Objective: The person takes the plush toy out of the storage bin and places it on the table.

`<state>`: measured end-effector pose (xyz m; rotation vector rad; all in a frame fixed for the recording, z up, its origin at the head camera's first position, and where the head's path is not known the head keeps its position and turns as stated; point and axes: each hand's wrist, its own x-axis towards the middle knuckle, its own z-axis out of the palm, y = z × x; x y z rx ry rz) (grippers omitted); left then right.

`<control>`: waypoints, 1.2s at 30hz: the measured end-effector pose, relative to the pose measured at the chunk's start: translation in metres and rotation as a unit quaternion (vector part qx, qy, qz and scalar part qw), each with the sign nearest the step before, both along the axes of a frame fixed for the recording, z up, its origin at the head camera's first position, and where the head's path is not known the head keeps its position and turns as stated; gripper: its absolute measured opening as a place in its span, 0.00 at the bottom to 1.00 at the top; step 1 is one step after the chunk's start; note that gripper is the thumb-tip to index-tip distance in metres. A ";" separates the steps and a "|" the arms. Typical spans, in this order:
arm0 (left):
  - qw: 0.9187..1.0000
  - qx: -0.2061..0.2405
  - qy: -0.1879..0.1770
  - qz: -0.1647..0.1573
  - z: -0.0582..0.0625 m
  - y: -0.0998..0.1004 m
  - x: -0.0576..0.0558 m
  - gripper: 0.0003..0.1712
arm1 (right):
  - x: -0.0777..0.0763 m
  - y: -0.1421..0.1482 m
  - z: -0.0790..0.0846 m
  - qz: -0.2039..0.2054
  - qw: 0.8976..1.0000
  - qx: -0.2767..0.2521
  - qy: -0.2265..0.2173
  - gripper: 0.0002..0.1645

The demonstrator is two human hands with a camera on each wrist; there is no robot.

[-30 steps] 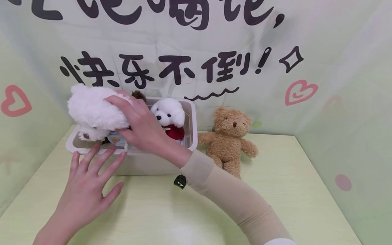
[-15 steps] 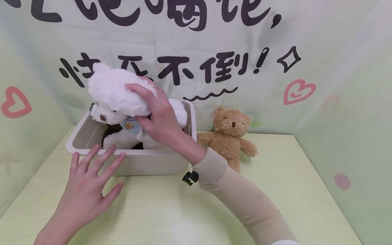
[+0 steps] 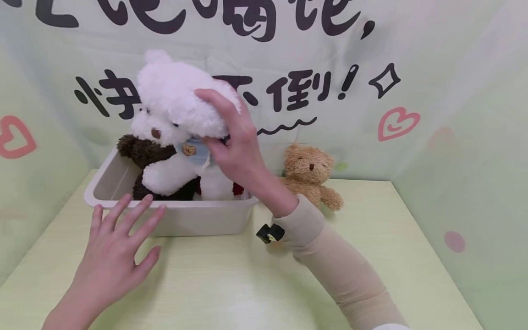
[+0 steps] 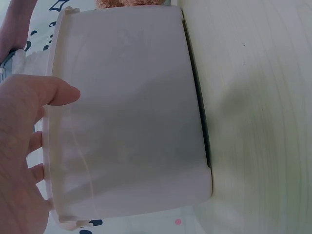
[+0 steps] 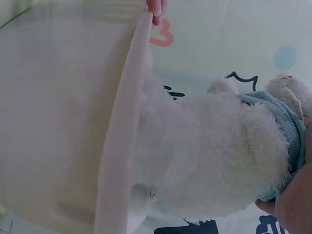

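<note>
My right hand grips a white plush bear around its head and neck, just above a blue garment with a button. The bear faces left, and its lower body overlaps the bin's opening in the head view. In the right wrist view its fluffy white body rises past the rim. My left hand is spread out, its fingertips resting on the front rim of the pale plastic bin. Inside the bin sits a dark brown plush toy, partly covered by the white bear's arm. A bit of red cloth shows behind the bear.
A light brown teddy bear sits right of the bin, partly behind my right forearm. The bin stands on a pale wooden table near a printed fabric backdrop.
The right hand has raised the white bear and moved it right, uncovering the dark brown plush and hiding the white puppy with red clothing. The left hand has stayed at the rim.
</note>
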<state>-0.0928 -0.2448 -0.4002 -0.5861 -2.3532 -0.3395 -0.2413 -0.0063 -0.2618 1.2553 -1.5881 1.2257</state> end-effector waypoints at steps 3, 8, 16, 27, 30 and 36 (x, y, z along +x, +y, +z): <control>1.000 -0.002 0.000 0.001 0.001 -0.002 0.001 0.38 | -0.001 0.006 0.002 -0.001 1.000 -0.022 -0.002 0.31; 1.000 -0.003 0.001 0.000 0.000 -0.002 0.000 0.39 | -0.004 0.023 0.009 -0.013 0.999 -0.052 -0.007 0.32; 1.000 -0.001 -0.002 0.006 -0.002 -0.002 0.000 0.39 | -0.009 0.055 0.021 -0.022 0.993 -0.110 -0.017 0.32; 1.000 0.005 0.015 0.001 -0.004 -0.002 0.001 0.38 | -0.012 0.083 0.028 -0.051 0.989 -0.136 -0.029 0.32; 1.000 0.006 0.016 0.000 -0.004 -0.002 0.001 0.39 | -0.009 0.090 0.029 -0.056 0.987 -0.145 -0.051 0.34; 1.000 0.002 0.012 -0.003 -0.002 -0.003 0.000 0.39 | -0.006 0.100 0.030 -0.066 0.980 -0.173 -0.077 0.34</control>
